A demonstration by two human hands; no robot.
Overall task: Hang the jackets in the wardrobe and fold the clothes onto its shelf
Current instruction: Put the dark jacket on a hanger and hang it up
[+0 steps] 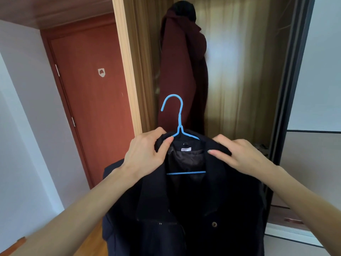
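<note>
A dark navy jacket (184, 209) hangs on a blue hanger (177, 111) in front of the open wardrobe (239, 71). My left hand (145, 152) grips the jacket's collar at the hanger's left shoulder. My right hand (241, 152) holds the collar on the right side, fingers curled over the fabric. The hanger's hook stands upright above the collar. Inside the wardrobe a maroon hooded coat (180, 74) hangs at the left, its top partly out of view.
A red-brown door (92, 98) stands to the left of the wardrobe's pale frame (127, 71). A sliding wardrobe door (295, 89) borders the opening on the right. Wooden floor (92, 242) shows at the lower left. A small dark item (261, 146) lies low in the wardrobe.
</note>
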